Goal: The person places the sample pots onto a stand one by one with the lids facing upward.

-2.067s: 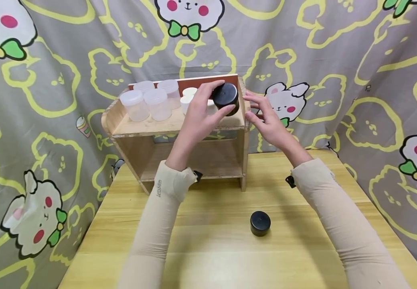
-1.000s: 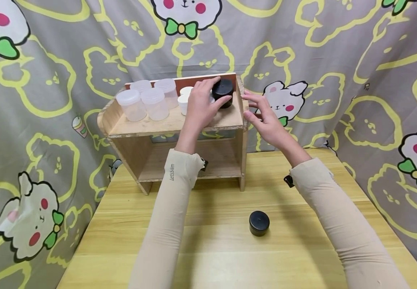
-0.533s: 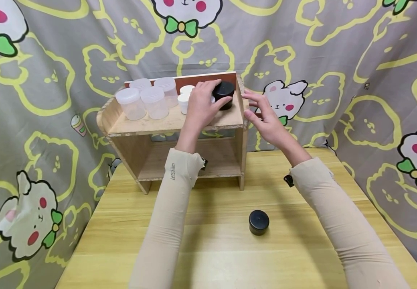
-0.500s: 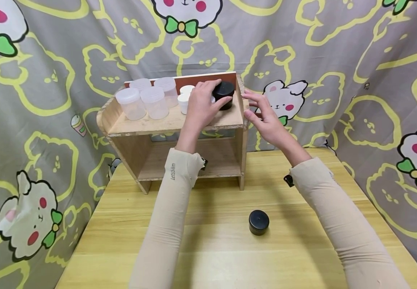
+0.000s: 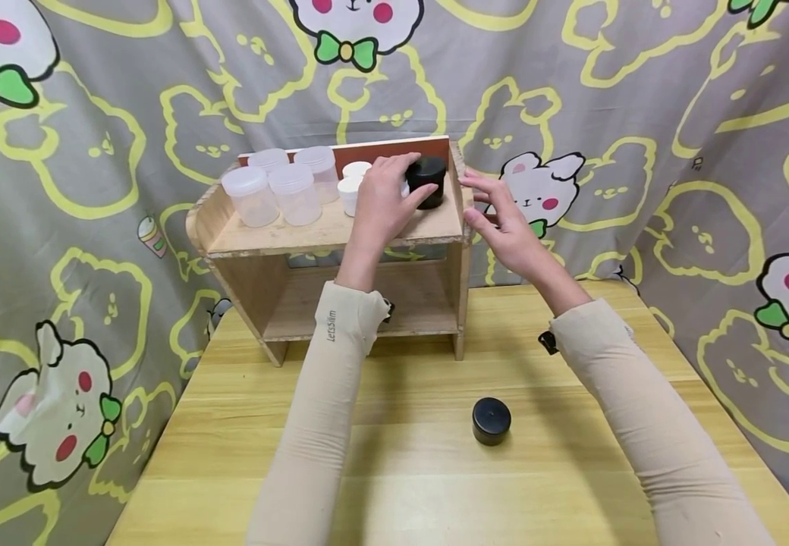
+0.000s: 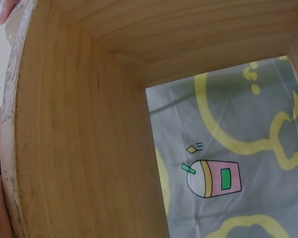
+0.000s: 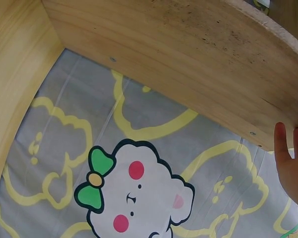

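My left hand (image 5: 384, 196) reaches onto the top shelf of a small wooden rack (image 5: 265, 241). Its thumb and fingers are around a black round jar (image 5: 430, 178) at the right end of that shelf. Partly hidden behind this hand stand small white jars (image 5: 350, 194). My right hand (image 5: 510, 231) rests its fingertips against the rack's right side panel; in the right wrist view the fingers (image 7: 282, 141) reach straight up along that wood. A second black jar (image 5: 491, 422) stands upright on the table, in front of the rack.
Several translucent lidded jars (image 5: 300, 199) fill the left part of the top shelf. Below it is the rack's lower shelf (image 5: 408, 296), enclosed by side panels. The rack stands on a wooden table (image 5: 422, 485), with a patterned curtain (image 5: 640, 98) close behind and at both sides.
My left hand has lowered the black jar from above the top shelf down to its right end. In the last half second the jar has shifted only slightly. The right hand stays at the side panel.
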A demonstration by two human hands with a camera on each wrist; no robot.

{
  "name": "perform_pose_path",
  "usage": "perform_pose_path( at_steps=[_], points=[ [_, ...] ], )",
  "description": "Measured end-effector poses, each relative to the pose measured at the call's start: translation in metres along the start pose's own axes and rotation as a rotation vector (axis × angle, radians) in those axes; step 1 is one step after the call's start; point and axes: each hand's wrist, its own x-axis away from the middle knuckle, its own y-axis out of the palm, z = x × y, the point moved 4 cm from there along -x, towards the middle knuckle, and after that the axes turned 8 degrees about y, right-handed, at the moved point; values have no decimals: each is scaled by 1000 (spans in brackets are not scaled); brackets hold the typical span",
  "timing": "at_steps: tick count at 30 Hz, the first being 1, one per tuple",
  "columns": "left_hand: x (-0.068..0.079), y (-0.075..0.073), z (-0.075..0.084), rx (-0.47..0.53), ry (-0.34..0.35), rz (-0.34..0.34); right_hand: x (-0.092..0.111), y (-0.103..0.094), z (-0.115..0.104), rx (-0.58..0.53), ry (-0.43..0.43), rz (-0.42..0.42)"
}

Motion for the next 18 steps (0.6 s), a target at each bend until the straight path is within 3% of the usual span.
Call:
perform_pose_path(
  at_steps=[10, 18],
  points=[
    [0, 1, 3, -20, -18, 32, 1, -1, -7, -6, 0, -10],
    [1, 1, 4, -43, -31, 12, 3, 0, -9, -4, 10, -10]
  ],
)
